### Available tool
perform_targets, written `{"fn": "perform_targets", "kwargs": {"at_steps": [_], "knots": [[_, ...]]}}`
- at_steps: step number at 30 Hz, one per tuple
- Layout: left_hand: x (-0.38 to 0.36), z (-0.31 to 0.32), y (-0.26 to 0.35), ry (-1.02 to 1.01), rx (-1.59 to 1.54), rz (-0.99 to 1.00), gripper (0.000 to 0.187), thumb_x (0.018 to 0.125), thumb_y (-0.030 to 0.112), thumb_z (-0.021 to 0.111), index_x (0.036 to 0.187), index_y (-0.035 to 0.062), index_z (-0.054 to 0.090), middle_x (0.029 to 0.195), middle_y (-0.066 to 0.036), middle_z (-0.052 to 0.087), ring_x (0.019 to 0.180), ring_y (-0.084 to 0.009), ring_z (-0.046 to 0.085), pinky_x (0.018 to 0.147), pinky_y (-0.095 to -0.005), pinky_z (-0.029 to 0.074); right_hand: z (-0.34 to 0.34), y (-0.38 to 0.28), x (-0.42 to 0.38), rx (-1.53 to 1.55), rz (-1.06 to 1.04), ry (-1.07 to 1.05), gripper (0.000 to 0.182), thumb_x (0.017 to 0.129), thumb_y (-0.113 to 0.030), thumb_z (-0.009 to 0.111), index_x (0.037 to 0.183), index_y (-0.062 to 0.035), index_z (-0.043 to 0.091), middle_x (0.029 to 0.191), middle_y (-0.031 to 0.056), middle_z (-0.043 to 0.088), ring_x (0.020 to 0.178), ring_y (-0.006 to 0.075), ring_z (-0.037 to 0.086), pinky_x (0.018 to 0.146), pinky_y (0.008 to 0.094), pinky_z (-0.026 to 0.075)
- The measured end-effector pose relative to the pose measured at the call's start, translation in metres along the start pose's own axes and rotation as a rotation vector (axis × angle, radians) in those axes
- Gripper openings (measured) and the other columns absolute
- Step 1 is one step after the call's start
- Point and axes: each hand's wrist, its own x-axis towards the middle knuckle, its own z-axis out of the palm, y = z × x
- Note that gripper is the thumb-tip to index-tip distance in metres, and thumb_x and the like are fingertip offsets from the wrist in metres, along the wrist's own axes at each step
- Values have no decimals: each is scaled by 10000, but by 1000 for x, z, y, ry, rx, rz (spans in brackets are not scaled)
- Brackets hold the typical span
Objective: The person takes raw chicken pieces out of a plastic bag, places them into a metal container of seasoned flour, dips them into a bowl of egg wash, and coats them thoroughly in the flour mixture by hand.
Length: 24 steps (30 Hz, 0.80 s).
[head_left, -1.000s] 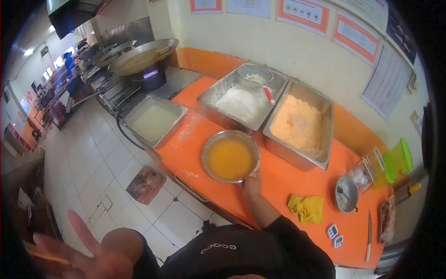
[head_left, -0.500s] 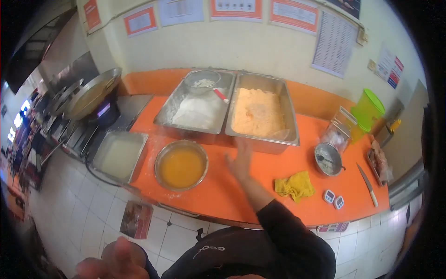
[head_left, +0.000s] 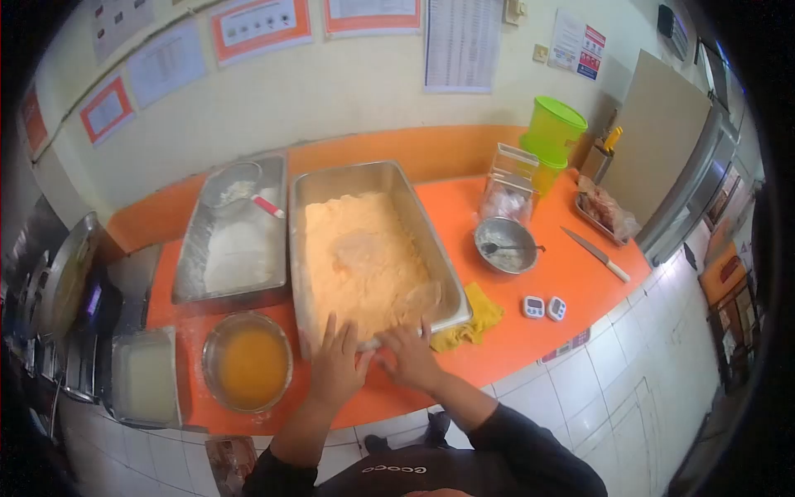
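Note:
A deep steel pan (head_left: 447, 273) of pale orange breading flour (head_left: 373, 228) stands in front of me. My left hand (head_left: 338, 364) is on its near rim, fingers reaching over the edge and thumb outside. Beside it, my right hand (head_left: 407, 356) takes hold of the same rim, closer to the right corner. A paler round patch shows in the middle of the flour. Something clear, perhaps a scoop, lies in the near right corner. Left of the pan are a steel tray (head_left: 184, 277) of white flour (head_left: 240, 253) and a round bowl (head_left: 290, 364) of orange-yellow liquid.
A yellow cloth (head_left: 472, 321) touches the pan's right side. Further right are a metal bowl (head_left: 507, 258), two timers (head_left: 534, 307), a knife (head_left: 596, 253) and a meat tray (head_left: 609, 217). At left are a pan of cloudy liquid (head_left: 145, 381) and a large wok (head_left: 70, 269).
The breading pan has come toward me and sits slightly turned, nearer the yellow cloth. Both hands are now at its near rim; my left hand was low and away before. The view has swung right.

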Motion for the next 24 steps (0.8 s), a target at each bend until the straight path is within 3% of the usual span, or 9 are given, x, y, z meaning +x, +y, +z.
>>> {"fn": "perform_targets", "kwargs": {"at_steps": [3, 4, 7, 9, 12, 16, 20, 22, 24], "knots": [[-53, 28, 5, -72, 23, 68, 315, 742, 207, 567, 1011, 44, 555, 873, -96, 583, 1058, -271, 487, 945, -623, 154, -15, 22, -65, 352, -240, 92, 374, 733, -176, 553, 1088, -82, 485, 1043, 132, 495, 1031, 295, 447, 892, 492, 284], [-64, 31, 6, -79, 64, 106, 286, 734, 191, 569, 982, 48, 574, 819, -84, 592, 1025, -259, 516, 933, -636, 164, -13, 43, -87, 302, -272, 343, 388, 709, -143, 557, 1085, -76, 488, 1033, 142, 491, 1010, 308, 447, 862, 471, 311], [-81, 20, 24, -32, -9, 69, 224, 709, 134, 568, 918, 62, 607, 741, -66, 589, 922, -225, 570, 916, -636, 199, -20, 108, -113, 89, 221, 740, 371, 669, -147, 602, 1016, -48, 519, 969, 141, 501, 949, 318, 457, 808, 455, 357], [-89, 17, 33, -46, 32, 49, 236, 710, 152, 571, 925, 62, 605, 742, -72, 595, 937, -246, 560, 926, -612, 212, -31, 141, -93, -86, 336, 647, 333, 670, -174, 620, 948, -15, 529, 963, 140, 516, 955, 315, 456, 790, 433, 380], [-77, -15, 62, -193, 20, 44, 271, 711, 209, 584, 937, 61, 603, 797, -84, 602, 979, -282, 531, 936, -575, 231, -17, 205, -91, -2, 132, 40, 306, 692, -176, 611, 924, 5, 530, 981, 142, 540, 962, 293, 479, 779, 393, 405], [-38, -31, 62, -262, -98, 12, 346, 703, 310, 604, 937, 55, 612, 985, -97, 583, 1095, -319, 444, 939, -550, 242, -40, 285, -64, 577, 725, -55, 185, 685, -137, 587, 848, -48, 593, 911, 133, 567, 867, 276, 524, 728, 363, 429], [31, -1, 31, -413, 54, 23, 325, 729, 359, 575, 937, 118, 639, 1244, -104, 422, 1199, -309, 322, 963, -540, 215, -111, 247, -7, -52, 119, 172, 160, 714, -221, 544, 783, -110, 635, 886, 100, 572, 852, 250, 530, 720, 384, 425], [64, 37, 12, -579, 36, 39, 329, 760, 382, 536, 982, 160, 634, 1340, -102, 298, 1251, -297, 232, 979, -555, 175, -139, 161, 12, 53, -298, -9, 190, 723, -245, 539, 829, -128, 644, 905, 83, 574, 878, 236, 525, 773, 445, 386], [95, 69, 6, -830, 157, -27, 374, 772, 414, 512, 1038, 171, 613, 1396, -81, 186, 1288, -275, 138, 986, -577, 135, -104, 117, 7, -346, -424, -424, 161, 770, -197, 514, 828, -148, 655, 939, 46, 592, 999, 217, 495, 851, 409, 312]]}}
